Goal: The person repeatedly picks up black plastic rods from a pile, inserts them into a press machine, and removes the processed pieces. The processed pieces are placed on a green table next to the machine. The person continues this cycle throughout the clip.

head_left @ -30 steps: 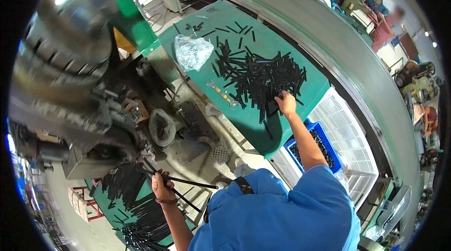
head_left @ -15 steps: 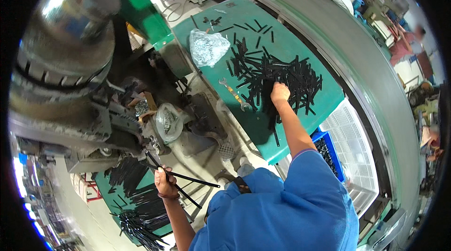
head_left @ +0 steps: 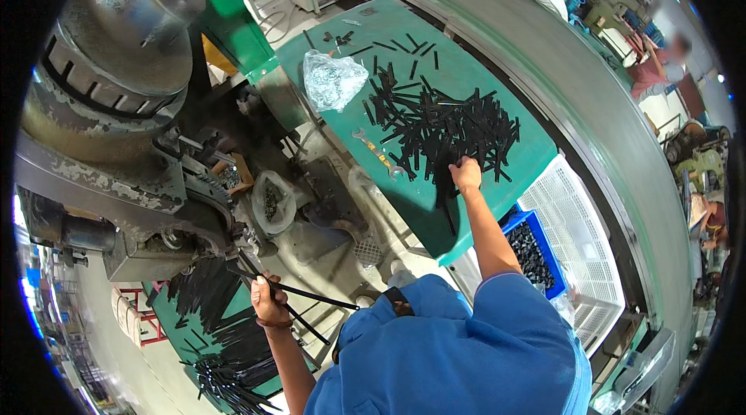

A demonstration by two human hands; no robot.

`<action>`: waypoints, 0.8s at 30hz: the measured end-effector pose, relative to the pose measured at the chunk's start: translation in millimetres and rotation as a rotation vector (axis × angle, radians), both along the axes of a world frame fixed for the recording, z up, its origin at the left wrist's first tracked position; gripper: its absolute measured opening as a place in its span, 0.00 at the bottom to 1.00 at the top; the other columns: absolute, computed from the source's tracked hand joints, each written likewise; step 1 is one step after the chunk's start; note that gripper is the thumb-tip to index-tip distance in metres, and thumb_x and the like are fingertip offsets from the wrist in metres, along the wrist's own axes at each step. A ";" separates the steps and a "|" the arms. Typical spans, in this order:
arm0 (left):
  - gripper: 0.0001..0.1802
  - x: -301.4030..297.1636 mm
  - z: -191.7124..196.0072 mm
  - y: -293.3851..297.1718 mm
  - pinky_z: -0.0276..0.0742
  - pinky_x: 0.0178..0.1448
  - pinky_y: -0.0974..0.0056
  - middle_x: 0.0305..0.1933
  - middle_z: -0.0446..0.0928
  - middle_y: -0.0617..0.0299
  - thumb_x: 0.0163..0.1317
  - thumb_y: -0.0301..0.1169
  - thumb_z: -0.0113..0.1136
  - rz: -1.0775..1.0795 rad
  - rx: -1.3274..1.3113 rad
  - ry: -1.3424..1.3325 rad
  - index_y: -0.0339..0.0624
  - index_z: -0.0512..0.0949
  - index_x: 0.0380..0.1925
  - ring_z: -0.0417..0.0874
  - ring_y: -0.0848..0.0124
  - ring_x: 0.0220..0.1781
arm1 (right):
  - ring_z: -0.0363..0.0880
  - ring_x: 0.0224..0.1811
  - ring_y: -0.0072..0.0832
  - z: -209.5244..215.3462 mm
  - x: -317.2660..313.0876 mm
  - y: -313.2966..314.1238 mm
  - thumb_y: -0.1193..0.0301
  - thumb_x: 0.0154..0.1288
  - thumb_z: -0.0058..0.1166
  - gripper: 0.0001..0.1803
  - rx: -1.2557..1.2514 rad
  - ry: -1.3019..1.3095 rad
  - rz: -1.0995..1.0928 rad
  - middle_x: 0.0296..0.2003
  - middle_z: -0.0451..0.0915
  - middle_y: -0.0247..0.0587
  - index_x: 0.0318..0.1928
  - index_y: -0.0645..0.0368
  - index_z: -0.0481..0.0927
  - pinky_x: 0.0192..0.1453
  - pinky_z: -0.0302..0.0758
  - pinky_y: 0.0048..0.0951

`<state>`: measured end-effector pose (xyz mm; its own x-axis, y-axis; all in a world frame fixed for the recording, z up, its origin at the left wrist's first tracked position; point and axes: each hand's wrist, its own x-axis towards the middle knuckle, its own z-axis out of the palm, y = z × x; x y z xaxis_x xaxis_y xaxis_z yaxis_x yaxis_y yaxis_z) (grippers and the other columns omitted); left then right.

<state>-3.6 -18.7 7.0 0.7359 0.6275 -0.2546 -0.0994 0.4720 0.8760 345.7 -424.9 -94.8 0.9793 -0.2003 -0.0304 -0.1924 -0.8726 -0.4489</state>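
My left hand (head_left: 266, 305) is closed around long, thin black strips (head_left: 320, 295) that cross each other. The far ends of the strips reach the lower part of a big, worn metal press (head_left: 128, 174). My right hand (head_left: 466, 174) is at the near edge of a heap of short black strips (head_left: 458, 123) on a green table (head_left: 412, 213). Its fingers are drawn together against the dark strips, and what lies between them is hidden. Left of the heap lies an open-ended wrench (head_left: 377, 154), with a clear plastic bag (head_left: 334, 81) of small parts beyond it.
A blue bin (head_left: 558, 259) of small dark parts and a white plastic basket (head_left: 579, 221) stand at the right. Lower left, more long strips cover another green table (head_left: 167, 318). Beneath the press sits an open bag (head_left: 273, 205). A person (head_left: 660, 69) is far right.
My right hand has drawn back a little, toward the near edge of the heap. My left hand stays by the press with the long strips. The whole view has shifted slightly.
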 end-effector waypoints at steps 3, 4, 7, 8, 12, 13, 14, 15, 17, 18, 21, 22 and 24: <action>0.11 -1.5 1.4 2.6 0.56 0.15 0.77 0.29 0.75 0.62 0.66 0.38 0.50 -0.021 -0.001 -0.003 0.42 0.72 0.39 0.61 0.82 0.14 | 0.77 0.45 0.45 4.7 -0.5 18.4 0.68 0.50 0.57 0.12 -0.165 0.035 -0.055 0.42 0.76 0.48 0.36 0.59 0.78 0.47 0.76 0.41; 0.12 -1.6 2.3 3.8 0.56 0.15 0.77 0.29 0.75 0.61 0.66 0.38 0.50 -0.029 -0.005 -0.008 0.42 0.72 0.39 0.61 0.82 0.14 | 0.77 0.44 0.46 -0.9 4.3 19.3 0.70 0.51 0.55 0.11 -0.183 0.057 -0.073 0.42 0.76 0.47 0.36 0.58 0.78 0.47 0.76 0.41; 0.11 -3.9 3.1 5.7 0.56 0.15 0.76 0.28 0.75 0.61 0.66 0.38 0.50 -0.015 0.035 0.033 0.42 0.72 0.39 0.62 0.82 0.14 | 0.78 0.41 0.47 -8.8 2.9 8.3 0.72 0.46 0.53 0.09 -0.131 -0.028 -0.058 0.37 0.78 0.50 0.31 0.59 0.77 0.46 0.75 0.41; 0.11 -2.8 4.4 5.3 0.56 0.15 0.76 0.28 0.75 0.61 0.66 0.38 0.50 -0.014 0.041 0.046 0.42 0.72 0.39 0.62 0.82 0.14 | 0.78 0.41 0.47 -10.8 2.6 1.9 0.72 0.46 0.53 0.09 -0.106 -0.044 -0.048 0.36 0.79 0.50 0.31 0.59 0.77 0.45 0.75 0.41; 0.12 -0.4 9.4 1.1 0.56 0.16 0.77 0.27 0.76 0.61 0.65 0.39 0.52 0.002 0.049 0.044 0.42 0.73 0.37 0.62 0.83 0.14 | 0.78 0.38 0.49 4.5 -5.2 -15.5 0.75 0.47 0.49 0.07 -0.051 -0.161 -0.012 0.31 0.79 0.51 0.30 0.59 0.75 0.42 0.75 0.45; 0.12 -1.8 6.9 2.0 0.56 0.17 0.77 0.27 0.76 0.61 0.64 0.40 0.53 0.002 0.042 0.044 0.42 0.73 0.37 0.63 0.83 0.15 | 0.78 0.37 0.50 5.1 -4.9 -18.2 0.75 0.47 0.49 0.07 -0.067 -0.183 -0.024 0.31 0.79 0.52 0.30 0.59 0.74 0.42 0.75 0.45; 0.12 -3.1 8.0 1.9 0.57 0.17 0.77 0.27 0.76 0.61 0.65 0.40 0.52 0.001 0.027 0.056 0.42 0.73 0.37 0.63 0.82 0.15 | 0.78 0.36 0.50 7.1 -3.6 -18.0 0.76 0.47 0.49 0.06 -0.080 -0.207 -0.033 0.30 0.79 0.53 0.30 0.59 0.74 0.42 0.75 0.45; 0.12 -4.2 9.5 1.3 0.57 0.16 0.77 0.27 0.76 0.61 0.65 0.40 0.52 -0.003 0.012 0.045 0.42 0.73 0.36 0.63 0.82 0.15 | 0.78 0.35 0.52 10.1 -3.1 -20.9 0.76 0.47 0.48 0.06 -0.079 -0.185 -0.010 0.29 0.78 0.55 0.30 0.60 0.72 0.41 0.75 0.46; 0.11 -2.1 9.4 1.9 0.57 0.16 0.77 0.27 0.76 0.61 0.66 0.39 0.50 -0.004 -0.005 0.031 0.42 0.72 0.36 0.63 0.81 0.15 | 0.78 0.35 0.50 12.8 -1.6 -25.2 0.76 0.47 0.49 0.06 -0.070 -0.211 0.022 0.30 0.79 0.54 0.29 0.61 0.74 0.41 0.75 0.45; 0.11 -1.6 8.4 2.1 0.57 0.16 0.77 0.27 0.76 0.61 0.66 0.39 0.50 -0.011 -0.008 0.017 0.42 0.72 0.35 0.64 0.81 0.14 | 0.78 0.35 0.50 12.5 -1.4 -27.1 0.75 0.47 0.50 0.06 -0.050 -0.228 0.031 0.30 0.79 0.53 0.28 0.61 0.74 0.41 0.75 0.45; 0.11 -2.4 7.1 3.8 0.57 0.17 0.77 0.27 0.77 0.60 0.66 0.39 0.50 -0.013 -0.006 0.033 0.42 0.73 0.35 0.64 0.81 0.14 | 0.78 0.37 0.48 8.0 -5.4 -25.8 0.74 0.46 0.51 0.06 -0.014 -0.184 0.026 0.30 0.79 0.52 0.28 0.61 0.76 0.42 0.74 0.43; 0.11 -2.7 6.5 5.5 0.57 0.17 0.77 0.27 0.77 0.60 0.66 0.39 0.50 -0.013 -0.013 0.038 0.42 0.73 0.35 0.64 0.81 0.14 | 0.78 0.37 0.46 5.0 -7.7 -20.2 0.71 0.47 0.54 0.08 -0.058 -0.164 0.047 0.31 0.79 0.51 0.29 0.61 0.76 0.43 0.75 0.41; 0.11 -4.3 6.1 6.1 0.57 0.17 0.77 0.27 0.77 0.60 0.66 0.38 0.50 -0.016 -0.012 0.034 0.42 0.73 0.35 0.64 0.81 0.14 | 0.79 0.37 0.44 3.9 -14.8 -5.3 0.69 0.47 0.56 0.09 -0.128 -0.116 0.088 0.33 0.78 0.49 0.30 0.59 0.77 0.44 0.76 0.40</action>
